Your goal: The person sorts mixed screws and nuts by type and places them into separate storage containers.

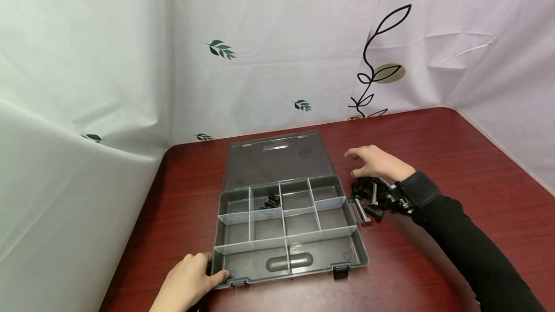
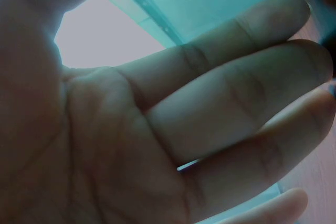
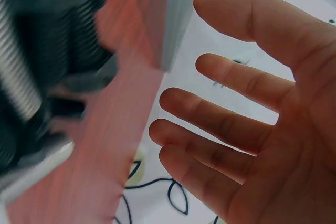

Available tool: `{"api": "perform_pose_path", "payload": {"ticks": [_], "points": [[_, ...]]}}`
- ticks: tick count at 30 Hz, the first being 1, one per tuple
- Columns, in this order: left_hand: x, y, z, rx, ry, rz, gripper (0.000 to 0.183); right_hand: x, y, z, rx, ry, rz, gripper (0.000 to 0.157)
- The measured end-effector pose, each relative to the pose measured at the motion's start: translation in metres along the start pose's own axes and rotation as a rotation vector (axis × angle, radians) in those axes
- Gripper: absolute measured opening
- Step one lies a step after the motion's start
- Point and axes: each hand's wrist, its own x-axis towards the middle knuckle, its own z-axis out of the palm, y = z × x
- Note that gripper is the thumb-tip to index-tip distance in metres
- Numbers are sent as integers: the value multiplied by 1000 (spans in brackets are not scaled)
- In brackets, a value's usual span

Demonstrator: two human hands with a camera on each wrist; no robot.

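A grey plastic compartment box (image 1: 269, 243) lies with its lid folded back on the table. My left hand (image 1: 191, 276) grips its front left corner, thumb over the rim and fingers along the left side; the left wrist view shows the palm and fingers (image 2: 210, 103) close up. A few small black bolts (image 1: 271, 201) lie in the second compartment of the back row. My right hand (image 1: 379, 162) hovers over a pile of black and silver bolts (image 1: 374, 196) right of the box, fingers spread and holding nothing. In the right wrist view, bolts (image 3: 52, 30) appear blurred beside the hand.
The grey lid (image 1: 277, 160) lies flat behind the box. At the box's front edge a black latch (image 1: 340, 271) hangs down. The red-brown table (image 1: 455, 158) ends at a white patterned curtain (image 1: 269, 61) behind and on both sides.
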Motion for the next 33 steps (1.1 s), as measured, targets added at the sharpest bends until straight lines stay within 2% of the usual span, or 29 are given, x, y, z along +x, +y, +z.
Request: {"api": "perform_pose_path", "payload": {"ticks": [10, 15, 22, 33], "points": [[0, 0, 0, 0, 1, 6, 31, -14, 20, -2, -6, -23, 58, 47], [0, 0, 1, -5, 1, 10, 30, -19, 27, -4, -39, -82, 98, 49], [0, 0, 1, -5, -7, 8, 31, -25, 33, -7, -23, -188, 198, 51], [1, -1, 0, -4, -22, -7, 31, -28, 35, -5, -44, -221, 239, 45]]}}
